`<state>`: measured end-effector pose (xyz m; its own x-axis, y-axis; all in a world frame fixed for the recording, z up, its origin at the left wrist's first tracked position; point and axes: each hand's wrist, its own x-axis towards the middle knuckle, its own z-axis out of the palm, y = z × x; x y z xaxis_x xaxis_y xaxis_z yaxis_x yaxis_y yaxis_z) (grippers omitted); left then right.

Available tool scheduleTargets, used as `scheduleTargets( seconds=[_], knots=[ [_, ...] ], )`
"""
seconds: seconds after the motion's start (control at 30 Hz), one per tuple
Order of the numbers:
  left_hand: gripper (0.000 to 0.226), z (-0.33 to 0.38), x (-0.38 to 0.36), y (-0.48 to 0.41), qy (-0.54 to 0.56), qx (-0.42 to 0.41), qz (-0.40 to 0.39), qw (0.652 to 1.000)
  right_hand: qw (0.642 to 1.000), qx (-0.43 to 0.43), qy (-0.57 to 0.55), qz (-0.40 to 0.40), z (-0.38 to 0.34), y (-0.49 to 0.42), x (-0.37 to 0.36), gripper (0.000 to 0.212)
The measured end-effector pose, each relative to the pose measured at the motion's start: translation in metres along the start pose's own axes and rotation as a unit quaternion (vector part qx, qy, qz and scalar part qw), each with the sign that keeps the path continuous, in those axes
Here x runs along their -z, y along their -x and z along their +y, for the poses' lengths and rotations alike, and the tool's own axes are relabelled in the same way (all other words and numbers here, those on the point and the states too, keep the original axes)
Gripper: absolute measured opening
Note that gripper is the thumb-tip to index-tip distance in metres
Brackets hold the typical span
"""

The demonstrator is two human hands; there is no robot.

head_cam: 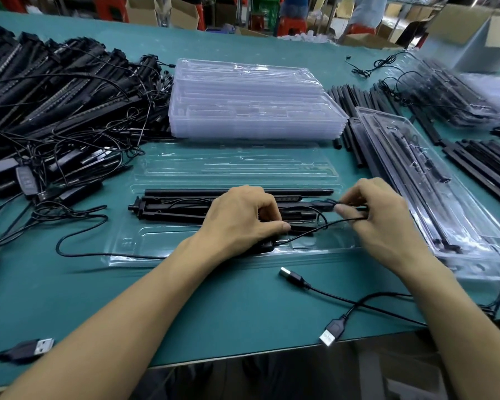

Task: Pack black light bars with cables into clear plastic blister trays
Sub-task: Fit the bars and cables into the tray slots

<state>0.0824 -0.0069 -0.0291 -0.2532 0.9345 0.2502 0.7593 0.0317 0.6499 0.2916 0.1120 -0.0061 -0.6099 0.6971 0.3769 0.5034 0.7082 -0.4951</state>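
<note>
An open clear blister tray (pixel 162 243) lies in front of me on the green table. Several black light bars (pixel 179 207) rest in its rear half. My left hand (pixel 243 217) presses down on the bars and a black inline controller (pixel 267 246). My right hand (pixel 387 215) pinches a thin black cable (pixel 329 223) at the bars' right end. Two USB plugs (pixel 329 333) (pixel 292 275) lie loose near the table's front edge.
A stack of empty clear trays (pixel 254 116) stands behind. A big tangle of light bars and cables (pixel 55 111) fills the left. Filled trays (pixel 422 180) and loose black bars (pixel 485 171) lie on the right. Another USB plug (pixel 39 346) sits front left.
</note>
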Motion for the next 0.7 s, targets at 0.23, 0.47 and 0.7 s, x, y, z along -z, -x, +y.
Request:
scheduleTargets(
  seconds=[0.23, 0.47, 0.7],
  knots=[
    [0.023, 0.0014, -0.0006, -0.0008, -0.016, -0.018, 0.005, 1.0, 0.964, -0.112, -0.243, 0.011, -0.0083, 0.0027, -0.0018, 0.015],
    [0.032, 0.0003, -0.0047, -0.0016, -0.062, -0.016, 0.002, 0.998, 0.98, -0.048, -0.125, -0.15, -0.0042, 0.0079, 0.0021, 0.017],
    [0.021, 0.0008, -0.0022, -0.0031, -0.016, -0.015, -0.013, 1.0, 0.988, 0.02, 0.032, -0.15, -0.0101, -0.0002, 0.0056, 0.03]
  ],
)
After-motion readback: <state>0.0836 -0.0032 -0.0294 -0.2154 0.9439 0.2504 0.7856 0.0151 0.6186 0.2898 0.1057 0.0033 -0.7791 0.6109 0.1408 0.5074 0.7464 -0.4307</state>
